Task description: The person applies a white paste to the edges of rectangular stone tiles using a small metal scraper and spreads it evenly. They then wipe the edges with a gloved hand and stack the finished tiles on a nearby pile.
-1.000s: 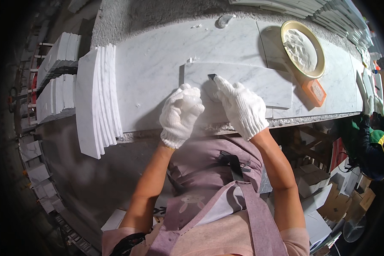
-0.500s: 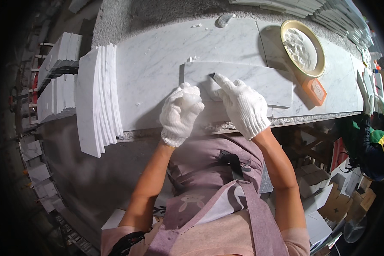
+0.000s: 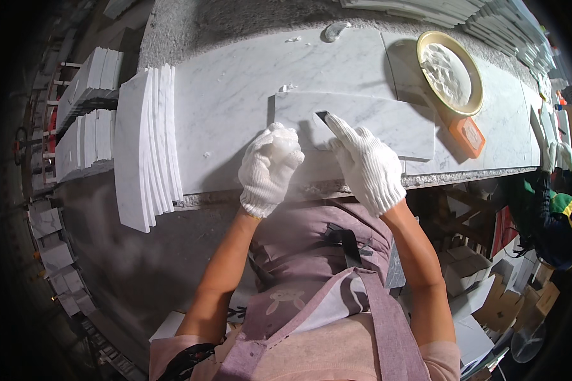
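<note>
Both my hands wear white knit gloves. My right hand (image 3: 366, 165) presses a small dark blade (image 3: 322, 116) flat under its forefinger onto a white marble tile (image 3: 388, 124) that lies on the marble workbench (image 3: 235, 108). My left hand (image 3: 270, 166) is curled at the tile's near left corner, its fingers closed; whether it holds anything I cannot tell. The tile lies flat, its long side across the bench.
A stack of white marble tiles (image 3: 147, 146) leans on edge at the bench's left end. More tile stacks (image 3: 86, 120) stand further left. A round gold-rimmed bowl of white paste (image 3: 450, 73) and an orange scraper (image 3: 468, 134) sit at the right. Another person's arm (image 3: 550, 209) shows at the right edge.
My right hand has slid the blade a little to the right and away along the tile. My left hand has barely shifted.
</note>
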Demonstrator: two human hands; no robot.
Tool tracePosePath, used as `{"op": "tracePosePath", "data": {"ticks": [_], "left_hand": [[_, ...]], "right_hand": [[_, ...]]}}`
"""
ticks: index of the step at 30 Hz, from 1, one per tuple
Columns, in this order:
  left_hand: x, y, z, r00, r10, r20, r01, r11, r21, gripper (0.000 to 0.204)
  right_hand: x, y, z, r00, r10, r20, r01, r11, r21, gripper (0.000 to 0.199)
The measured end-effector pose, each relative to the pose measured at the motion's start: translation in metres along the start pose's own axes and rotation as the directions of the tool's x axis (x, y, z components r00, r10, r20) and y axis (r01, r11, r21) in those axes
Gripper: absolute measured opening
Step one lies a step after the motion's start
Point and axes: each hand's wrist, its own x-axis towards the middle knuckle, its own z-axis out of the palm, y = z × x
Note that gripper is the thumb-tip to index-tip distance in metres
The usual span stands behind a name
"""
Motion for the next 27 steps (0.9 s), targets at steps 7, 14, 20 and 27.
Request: {"op": "tracePosePath", "data": {"ticks": [7, 14, 20, 27], "left_hand": [[-0.001, 0.002, 0.002, 0.998, -0.010, -0.059, 0.013, 0.999, 0.046, 0.030], [-0.005, -0.005, -0.005, 0.957, -0.257, -0.136, 0.243, 0.964, -0.109, 0.027], [0.015, -0.015, -0.012, 0.941, -0.330, -0.076, 0.317, 0.937, -0.145, 0.045], [0.038, -0.027, -0.011, 1.000, 0.018, 0.020, -0.026, 0.797, 0.603, 0.060]], "right_hand": [[-0.004, 0.003, 0.008, 0.991, -0.033, 0.131, 0.056, 0.983, -0.175, 0.041], [-0.042, 0.017, 0.007, 0.999, -0.033, -0.019, 0.033, 0.999, 0.039, 0.046], [-0.071, 0.022, 0.027, 0.992, -0.044, -0.119, 0.070, 0.972, 0.224, 0.057], [-0.055, 0.019, 0.064, 0.977, -0.131, -0.169, 0.172, 0.952, 0.255, 0.071]]}}
